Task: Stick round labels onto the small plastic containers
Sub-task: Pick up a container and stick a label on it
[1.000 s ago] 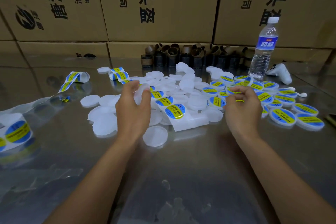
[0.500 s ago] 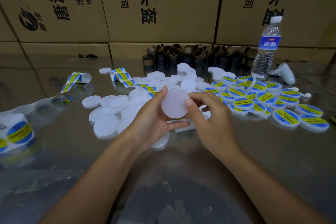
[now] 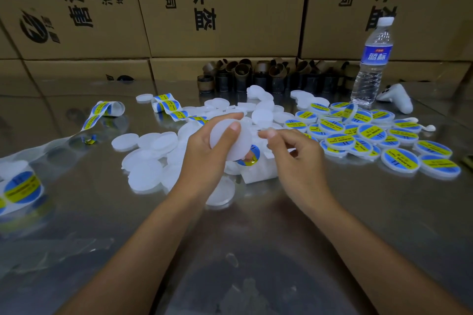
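My left hand (image 3: 204, 153) grips a blank, frosted white round container (image 3: 234, 144) tilted above the table, thumb on its face. My right hand (image 3: 297, 158) hovers just right of it, fingers loosely curled, with nothing visible in them. Below the container lies a white backing strip with a blue-and-yellow round label (image 3: 252, 157). Several blank containers (image 3: 146, 174) lie to the left. Several labelled containers (image 3: 371, 135) are spread to the right.
A label roll (image 3: 20, 186) sits at the far left, and loose label strips (image 3: 169, 105) lie further back. A water bottle (image 3: 371, 66) and a white controller (image 3: 396, 100) stand back right. Brown cardboard cores (image 3: 256, 77) line the cardboard boxes (image 3: 225, 7).
My left hand picked a blank container off the pile and raised it. My right hand came over, touched it, and has now let go and drawn slightly right.
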Action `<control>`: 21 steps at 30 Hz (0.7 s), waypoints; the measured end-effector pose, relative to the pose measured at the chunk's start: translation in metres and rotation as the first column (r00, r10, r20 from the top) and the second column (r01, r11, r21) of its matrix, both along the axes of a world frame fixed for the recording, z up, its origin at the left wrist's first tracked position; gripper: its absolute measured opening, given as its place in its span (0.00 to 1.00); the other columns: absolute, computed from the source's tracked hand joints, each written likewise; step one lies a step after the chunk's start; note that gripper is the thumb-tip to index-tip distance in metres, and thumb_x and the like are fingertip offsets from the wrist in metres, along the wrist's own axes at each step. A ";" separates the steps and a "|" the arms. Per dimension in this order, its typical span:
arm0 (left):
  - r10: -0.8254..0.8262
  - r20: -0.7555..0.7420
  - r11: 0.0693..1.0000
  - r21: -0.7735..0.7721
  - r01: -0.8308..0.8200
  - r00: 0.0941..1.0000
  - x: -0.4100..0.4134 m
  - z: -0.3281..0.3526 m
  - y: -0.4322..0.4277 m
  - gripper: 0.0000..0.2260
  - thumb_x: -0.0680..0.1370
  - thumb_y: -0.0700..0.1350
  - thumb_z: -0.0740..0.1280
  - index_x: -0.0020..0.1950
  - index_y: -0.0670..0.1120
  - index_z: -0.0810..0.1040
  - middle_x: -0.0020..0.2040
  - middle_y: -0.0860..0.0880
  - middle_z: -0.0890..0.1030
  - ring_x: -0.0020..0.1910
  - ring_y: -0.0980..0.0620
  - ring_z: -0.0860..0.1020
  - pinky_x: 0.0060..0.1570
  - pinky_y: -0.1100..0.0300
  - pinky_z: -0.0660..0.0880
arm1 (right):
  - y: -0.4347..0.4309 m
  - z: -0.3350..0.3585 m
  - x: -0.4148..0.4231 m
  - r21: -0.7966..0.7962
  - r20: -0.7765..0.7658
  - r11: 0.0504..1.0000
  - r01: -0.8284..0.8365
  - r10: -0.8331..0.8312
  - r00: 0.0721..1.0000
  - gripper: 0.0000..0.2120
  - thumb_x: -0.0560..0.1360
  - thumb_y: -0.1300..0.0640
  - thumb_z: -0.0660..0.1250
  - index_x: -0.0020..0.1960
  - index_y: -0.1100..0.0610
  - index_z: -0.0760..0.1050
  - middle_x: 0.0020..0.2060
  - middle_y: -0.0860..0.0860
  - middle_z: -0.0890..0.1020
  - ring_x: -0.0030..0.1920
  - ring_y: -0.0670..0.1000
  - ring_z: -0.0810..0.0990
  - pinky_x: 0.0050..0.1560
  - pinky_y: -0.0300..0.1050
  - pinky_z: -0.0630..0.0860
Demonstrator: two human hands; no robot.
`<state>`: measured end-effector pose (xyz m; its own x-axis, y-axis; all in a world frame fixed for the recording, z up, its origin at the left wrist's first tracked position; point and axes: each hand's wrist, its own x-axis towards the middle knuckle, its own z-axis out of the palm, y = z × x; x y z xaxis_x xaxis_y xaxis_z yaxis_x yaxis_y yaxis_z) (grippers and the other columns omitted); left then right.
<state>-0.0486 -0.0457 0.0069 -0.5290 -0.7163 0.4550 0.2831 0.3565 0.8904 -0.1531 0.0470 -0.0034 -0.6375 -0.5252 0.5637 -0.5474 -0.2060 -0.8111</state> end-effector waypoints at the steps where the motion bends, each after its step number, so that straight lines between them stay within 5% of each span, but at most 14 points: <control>1: -0.016 -0.021 0.999 0.041 0.017 1.000 0.000 0.000 0.000 0.07 0.80 0.45 0.63 0.51 0.53 0.80 0.44 0.55 0.83 0.39 0.50 0.83 0.44 0.61 0.79 | 0.000 -0.002 -0.003 0.022 -0.031 0.998 0.057 -0.056 0.998 0.07 0.77 0.55 0.65 0.43 0.46 0.80 0.39 0.44 0.81 0.40 0.42 0.76 0.38 0.28 0.67; 4: -0.096 -0.074 0.982 0.158 0.107 0.993 0.001 0.002 -0.001 0.09 0.80 0.45 0.62 0.46 0.53 0.81 0.36 0.58 0.81 0.31 0.51 0.80 0.40 0.59 0.80 | -0.001 -0.010 -0.008 0.176 -0.123 0.978 0.114 -0.093 0.988 0.07 0.76 0.53 0.64 0.52 0.48 0.78 0.37 0.41 0.78 0.46 0.45 0.75 0.40 0.29 0.65; 9: -0.159 -0.135 0.944 0.270 0.191 0.978 0.000 0.001 -0.004 0.12 0.80 0.49 0.60 0.43 0.53 0.82 0.35 0.52 0.81 0.34 0.49 0.81 0.39 0.59 0.80 | -0.002 -0.018 -0.009 0.314 -0.263 0.941 0.126 -0.041 0.964 0.14 0.76 0.50 0.64 0.61 0.49 0.77 0.42 0.44 0.82 0.55 0.44 0.74 0.56 0.40 0.67; 15: -0.145 -0.218 0.910 0.353 0.217 0.965 0.001 0.002 -0.011 0.09 0.81 0.43 0.58 0.51 0.44 0.77 0.45 0.49 0.85 0.45 0.51 0.84 0.43 0.62 0.80 | -0.005 -0.014 -0.009 0.162 -0.015 0.987 -0.018 0.021 1.000 0.10 0.72 0.59 0.70 0.48 0.44 0.78 0.30 0.37 0.80 0.49 0.42 0.78 0.47 0.32 0.70; 21: -0.004 -0.213 0.907 0.411 0.094 0.977 0.002 0.001 -0.015 0.08 0.80 0.38 0.61 0.51 0.46 0.79 0.41 0.49 0.85 0.40 0.50 0.84 0.40 0.60 0.80 | -0.003 -0.007 -0.012 0.065 0.143 0.998 -0.018 0.009 0.990 0.13 0.71 0.63 0.71 0.43 0.44 0.77 0.27 0.39 0.79 0.37 0.36 0.76 0.37 0.25 0.66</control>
<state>-0.0462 -0.0602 0.0084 -0.4970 -0.8391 0.2212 0.4804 -0.0538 0.8754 -0.1650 0.0443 -0.0101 -0.7017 -0.5670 0.4314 -0.4225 -0.1564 -0.8928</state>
